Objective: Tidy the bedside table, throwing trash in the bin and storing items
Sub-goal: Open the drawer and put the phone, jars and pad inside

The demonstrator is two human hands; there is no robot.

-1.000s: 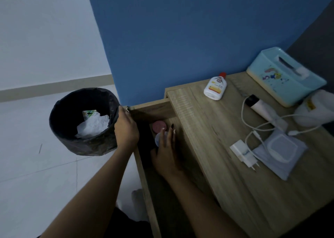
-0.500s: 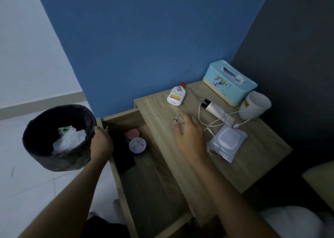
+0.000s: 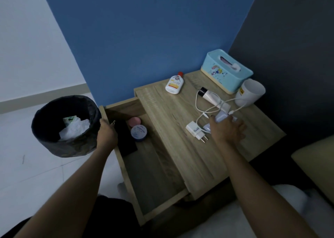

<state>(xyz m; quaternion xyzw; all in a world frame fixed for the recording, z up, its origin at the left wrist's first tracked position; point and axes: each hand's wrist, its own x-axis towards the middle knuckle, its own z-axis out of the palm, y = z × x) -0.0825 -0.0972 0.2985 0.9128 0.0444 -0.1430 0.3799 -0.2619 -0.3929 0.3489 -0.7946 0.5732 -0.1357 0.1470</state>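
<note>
While the left hand [image 3: 106, 134] grips the open drawer [image 3: 155, 167] front to steady it, the right hand [image 3: 226, 129] closes on the wipes pack [image 3: 221, 117] on the bedside table [image 3: 173, 114] (presumably bound for the drawer, beside a tin [image 3: 138, 132]).

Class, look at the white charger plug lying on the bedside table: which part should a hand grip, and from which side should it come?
Grip the charger plug by its boxy white body, fingers coming down from above across its flat sides. Its prongs point toward the table's front edge and its cable trails off behind, so both ends make poorer holds.
</note>
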